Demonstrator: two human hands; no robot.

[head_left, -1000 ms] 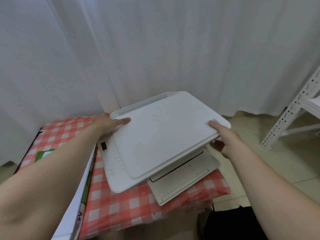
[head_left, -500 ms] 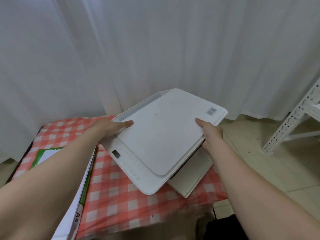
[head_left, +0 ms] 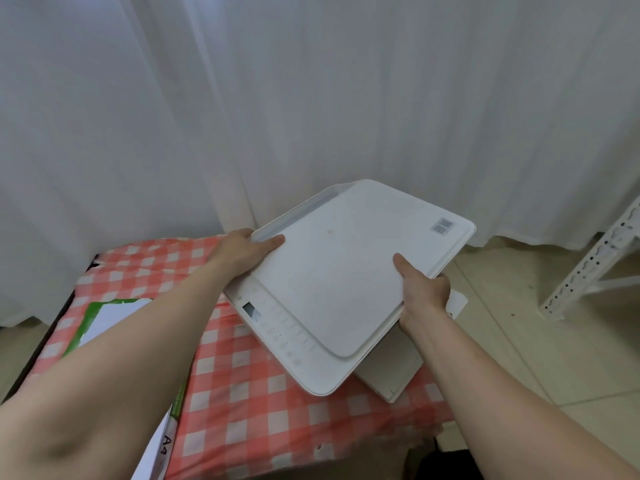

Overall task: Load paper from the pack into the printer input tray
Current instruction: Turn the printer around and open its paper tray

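Note:
A white printer (head_left: pixel 339 282) sits turned at an angle on the red-checked tablecloth (head_left: pixel 249 403). My left hand (head_left: pixel 242 251) grips its back left edge, thumb lying on the lid. My right hand (head_left: pixel 422 289) grips its right side, thumb on top and fingers under the edge. A white tray (head_left: pixel 391 375) sticks out below the printer's front right. The green-and-white A4 paper pack (head_left: pixel 114 317) lies on the cloth at the left, partly hidden by my left forearm.
White curtains (head_left: pixel 311 98) hang right behind the table. A white perforated metal shelf frame (head_left: pixel 595 261) stands on the tiled floor at the right. A dark object (head_left: pixel 446 462) sits below the table's front right corner.
Both hands have turned the printer clockwise, swinging its front corner toward me. My right hand slid from the far right corner to the middle of the right side.

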